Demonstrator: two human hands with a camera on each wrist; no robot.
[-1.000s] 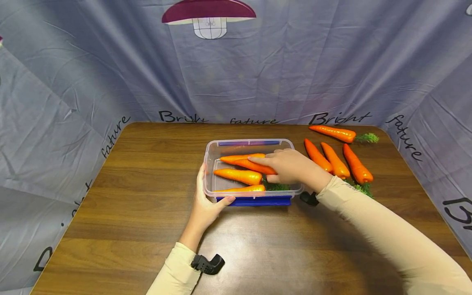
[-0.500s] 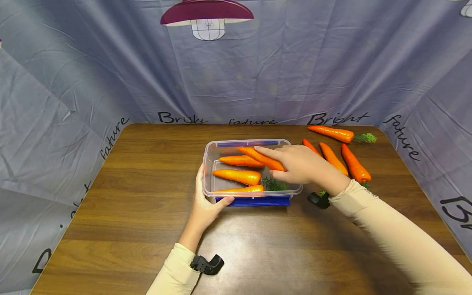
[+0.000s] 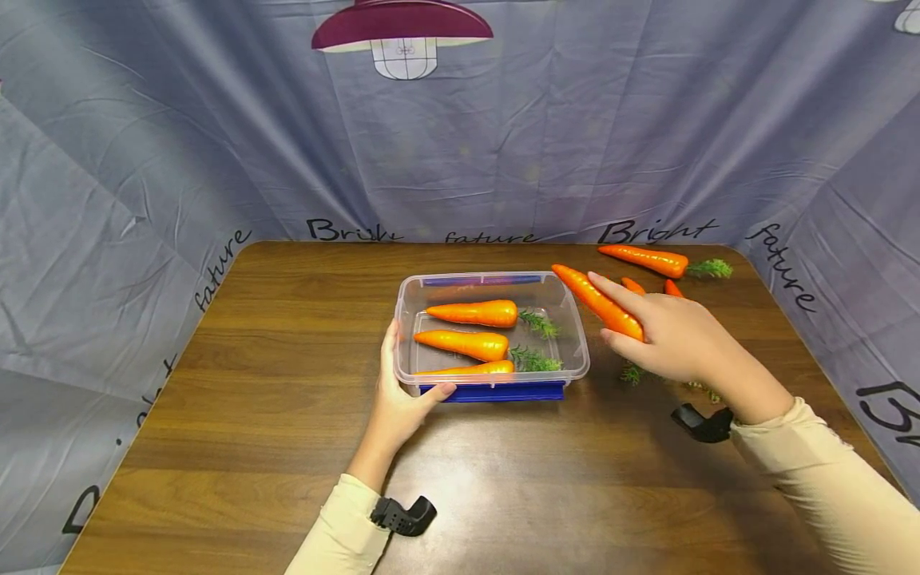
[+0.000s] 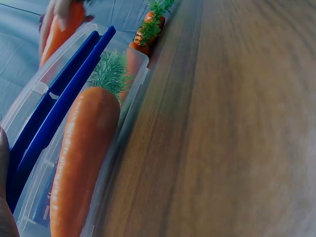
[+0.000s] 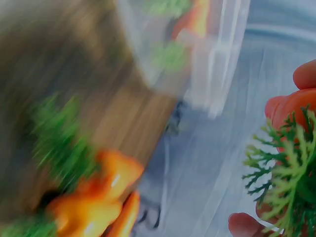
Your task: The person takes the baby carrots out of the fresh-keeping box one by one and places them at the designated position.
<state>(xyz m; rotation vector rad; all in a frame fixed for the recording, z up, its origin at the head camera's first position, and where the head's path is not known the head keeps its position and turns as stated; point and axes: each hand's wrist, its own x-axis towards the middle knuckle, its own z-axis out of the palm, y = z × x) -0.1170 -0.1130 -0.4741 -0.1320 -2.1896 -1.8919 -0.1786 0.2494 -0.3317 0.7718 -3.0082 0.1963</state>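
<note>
Comprising one wood-grain table (image 3: pixel 532 495); one clear box (image 3: pixel 539 378) with blue clips (image 3: pixel 510 391), set upon it; one left hand (image 3: pixel 398 407), gripping box's left end; one right hand (image 3: pixel 679 331), grasping a raised carrot (image 3: pixel 598 302) near box's right rim; three carrots (image 3: pixel 470 313) inside box; further carrots (image 3: pixel 643 257) at right, partly hidden; green leafy tops (image 3: pixel 535 360).
</note>
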